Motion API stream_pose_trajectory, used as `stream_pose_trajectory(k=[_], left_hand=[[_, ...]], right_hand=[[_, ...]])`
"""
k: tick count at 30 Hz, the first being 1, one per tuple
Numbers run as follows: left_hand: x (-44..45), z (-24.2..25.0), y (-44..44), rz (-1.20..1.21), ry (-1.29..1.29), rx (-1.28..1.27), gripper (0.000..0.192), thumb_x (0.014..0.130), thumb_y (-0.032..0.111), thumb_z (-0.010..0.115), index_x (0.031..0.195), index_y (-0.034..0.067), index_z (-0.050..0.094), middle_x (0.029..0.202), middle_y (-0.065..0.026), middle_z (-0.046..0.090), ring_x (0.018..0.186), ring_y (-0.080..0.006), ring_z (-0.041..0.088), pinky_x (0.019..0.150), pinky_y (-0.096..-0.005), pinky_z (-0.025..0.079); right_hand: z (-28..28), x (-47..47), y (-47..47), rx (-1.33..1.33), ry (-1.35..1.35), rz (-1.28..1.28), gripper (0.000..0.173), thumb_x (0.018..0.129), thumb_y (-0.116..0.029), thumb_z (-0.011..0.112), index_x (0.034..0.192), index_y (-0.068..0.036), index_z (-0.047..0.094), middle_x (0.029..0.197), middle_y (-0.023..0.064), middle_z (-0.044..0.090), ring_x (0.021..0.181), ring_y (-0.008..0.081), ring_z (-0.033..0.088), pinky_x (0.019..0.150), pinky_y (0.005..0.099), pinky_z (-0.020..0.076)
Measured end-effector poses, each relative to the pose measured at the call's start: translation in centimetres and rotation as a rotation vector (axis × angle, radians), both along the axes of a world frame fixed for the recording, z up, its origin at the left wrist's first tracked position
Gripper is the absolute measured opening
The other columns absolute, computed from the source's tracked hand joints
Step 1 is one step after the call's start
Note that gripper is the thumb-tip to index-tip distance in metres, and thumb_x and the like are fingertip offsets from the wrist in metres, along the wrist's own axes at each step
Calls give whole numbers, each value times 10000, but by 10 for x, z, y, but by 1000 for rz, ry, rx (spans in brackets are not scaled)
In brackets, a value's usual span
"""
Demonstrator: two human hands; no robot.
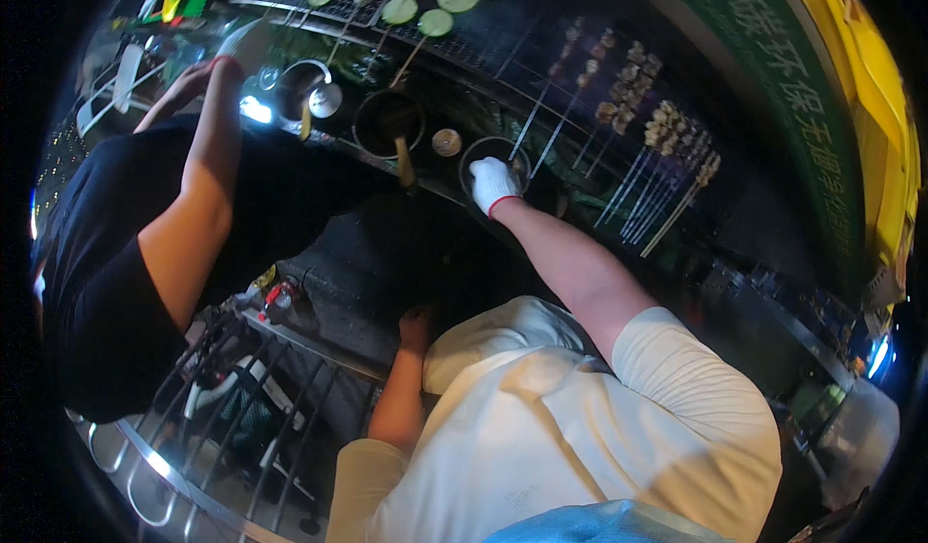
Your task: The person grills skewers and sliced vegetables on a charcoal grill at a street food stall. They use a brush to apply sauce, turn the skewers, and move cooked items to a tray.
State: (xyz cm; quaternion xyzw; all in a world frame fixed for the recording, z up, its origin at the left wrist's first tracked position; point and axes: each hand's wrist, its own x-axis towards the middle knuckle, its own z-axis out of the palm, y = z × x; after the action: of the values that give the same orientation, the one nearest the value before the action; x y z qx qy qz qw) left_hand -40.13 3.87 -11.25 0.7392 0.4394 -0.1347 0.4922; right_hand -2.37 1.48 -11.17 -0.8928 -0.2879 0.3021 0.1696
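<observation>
My right hand (494, 182), in a white knit glove with a red cuff, is over a dark round bowl (523, 160) at the near edge of the grill. Its fingers look curled, but what they hold is hidden. Just beyond it, two meat skewers (540, 119) lie on the grill with their metal rods pointing at the bowl. To its left is a small round container (446, 142) with a pale top. My left hand (415, 329) hangs low in shadow by my waist, its fingers too dark to make out.
A dark pot (388, 124) holds a wooden-handled brush (404, 158). More meat skewers (660, 133) lie at the right; sliced vegetable rounds (436, 22) are on the far-left rack. A co-worker (145, 253) in black stands close on my left. Behind is a metal railing (312, 340).
</observation>
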Motion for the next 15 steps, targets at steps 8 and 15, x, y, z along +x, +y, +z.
stream_pose_trajectory(k=[8,15], left_hand=[[71,9,32,262,-8,-228,264,836,225,639,983,8,678,934,-159,688,867,-240,652,778,-335,494],[128,8,35,168,-13,-243,274,870,240,602,1078,73,664,1010,-166,664,966,-300,626,803,-384,491]], right_hand=[[88,-8,-22,189,129,-166,167,827,-200,601,895,-67,676,936,177,648,914,352,613,812,431,493],[218,39,-81,361,160,-207,138,806,-190,643,878,-83,693,893,126,669,861,277,644,794,379,507]])
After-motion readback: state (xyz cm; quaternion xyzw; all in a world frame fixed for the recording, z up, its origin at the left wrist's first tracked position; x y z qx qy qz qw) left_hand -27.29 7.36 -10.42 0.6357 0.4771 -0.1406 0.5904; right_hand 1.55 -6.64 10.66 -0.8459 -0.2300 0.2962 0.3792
